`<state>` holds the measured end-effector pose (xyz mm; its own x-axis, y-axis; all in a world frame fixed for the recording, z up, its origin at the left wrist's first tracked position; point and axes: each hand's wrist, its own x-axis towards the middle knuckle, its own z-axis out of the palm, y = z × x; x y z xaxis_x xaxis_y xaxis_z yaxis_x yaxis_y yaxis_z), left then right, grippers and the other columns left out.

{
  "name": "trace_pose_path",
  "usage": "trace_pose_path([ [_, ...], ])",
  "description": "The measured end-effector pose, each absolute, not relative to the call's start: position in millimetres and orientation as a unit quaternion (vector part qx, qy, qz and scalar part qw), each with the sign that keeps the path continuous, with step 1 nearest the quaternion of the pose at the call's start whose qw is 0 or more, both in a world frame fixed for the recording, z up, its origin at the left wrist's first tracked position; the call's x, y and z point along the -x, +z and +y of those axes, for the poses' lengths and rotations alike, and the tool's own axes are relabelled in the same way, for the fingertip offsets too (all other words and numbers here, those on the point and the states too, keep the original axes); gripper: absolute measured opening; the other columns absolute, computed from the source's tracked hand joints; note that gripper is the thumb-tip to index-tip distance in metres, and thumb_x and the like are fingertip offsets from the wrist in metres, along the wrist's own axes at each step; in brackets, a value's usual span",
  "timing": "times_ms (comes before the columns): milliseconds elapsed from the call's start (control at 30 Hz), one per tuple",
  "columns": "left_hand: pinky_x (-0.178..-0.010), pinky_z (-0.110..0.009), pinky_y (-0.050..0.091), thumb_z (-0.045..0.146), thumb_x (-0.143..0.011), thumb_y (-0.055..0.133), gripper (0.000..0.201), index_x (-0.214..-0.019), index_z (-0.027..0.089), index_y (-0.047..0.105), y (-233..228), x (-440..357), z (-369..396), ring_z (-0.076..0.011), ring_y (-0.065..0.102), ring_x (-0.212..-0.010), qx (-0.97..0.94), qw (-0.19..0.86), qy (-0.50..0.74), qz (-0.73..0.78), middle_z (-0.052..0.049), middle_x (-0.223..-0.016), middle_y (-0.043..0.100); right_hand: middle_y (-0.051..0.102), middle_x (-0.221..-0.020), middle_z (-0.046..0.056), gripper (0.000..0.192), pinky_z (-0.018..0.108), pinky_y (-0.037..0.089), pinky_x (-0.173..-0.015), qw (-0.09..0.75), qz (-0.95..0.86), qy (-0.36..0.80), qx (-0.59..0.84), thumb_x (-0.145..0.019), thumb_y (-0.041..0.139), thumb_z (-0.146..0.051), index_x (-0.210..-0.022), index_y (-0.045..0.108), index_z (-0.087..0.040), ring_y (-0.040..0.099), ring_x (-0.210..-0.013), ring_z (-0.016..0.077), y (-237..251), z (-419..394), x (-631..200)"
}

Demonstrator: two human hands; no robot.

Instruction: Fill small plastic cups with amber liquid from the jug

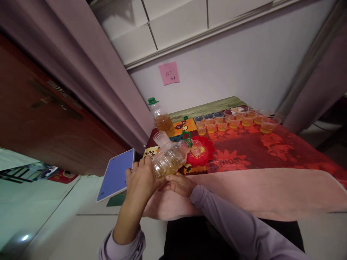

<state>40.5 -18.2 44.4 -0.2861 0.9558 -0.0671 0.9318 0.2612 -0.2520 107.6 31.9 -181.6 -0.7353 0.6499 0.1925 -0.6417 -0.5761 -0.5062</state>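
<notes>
A clear plastic bottle (pixel 169 159) with yellowish liquid lies tilted in both hands, its neck pointing right. My left hand (pixel 141 177) wraps round the bottle's base end. Under its lower side, my right hand (pixel 179 184) grips it from below. The bottle's mouth is over a clear plastic cup (pixel 197 148), which sits on a red scalloped plate (pixel 208 157). A green handle ring (pixel 187 139) stands up at the neck. Just behind the bottle is a stack of clear cups (pixel 160 139). Whether liquid is flowing cannot be made out.
Behind stands a larger bottle (pixel 162 119) with a green cap and amber liquid. Several cups holding yellow liquid (pixel 222 124) line the back of the red patterned table cover (pixel 249 151). A small green cap (pixel 185 117) lies near the wall. A blue board (pixel 116 175) is at the left.
</notes>
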Motion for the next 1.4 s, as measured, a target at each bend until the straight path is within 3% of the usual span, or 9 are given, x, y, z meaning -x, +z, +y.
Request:
trace_pose_path([
  [567, -0.109, -0.053, 0.05, 0.051, -0.089, 0.08, 0.069, -0.143, 0.013, 0.058, 45.6, -43.7, -15.2, -0.0422, 0.066, -0.137, 0.596, 0.057, 0.138, -0.789, -0.022, -0.138, 0.073, 0.084, -0.119, 0.01, 0.053, 0.056, 0.065, -0.108, 0.363, -0.264, 0.894, 0.008, -0.083, 0.095, -0.034, -0.128, 0.07, -0.02, 0.079, -0.117, 0.0289, -187.2, 33.3, -105.2],
  [1400, -0.108, -0.052, 0.049, 0.048, -0.09, 0.076, 0.062, -0.141, 0.018, 0.057, 47.8, -45.0, -15.8, -0.0412, 0.066, -0.137, 0.598, 0.054, 0.14, -0.788, -0.021, -0.142, 0.072, 0.084, -0.121, 0.008, 0.052, 0.051, 0.065, -0.107, 0.363, -0.26, 0.895, 0.006, -0.084, 0.094, -0.032, -0.129, 0.071, -0.021, 0.08, -0.115, 0.0263, -186.8, 33.5, -105.0],
])
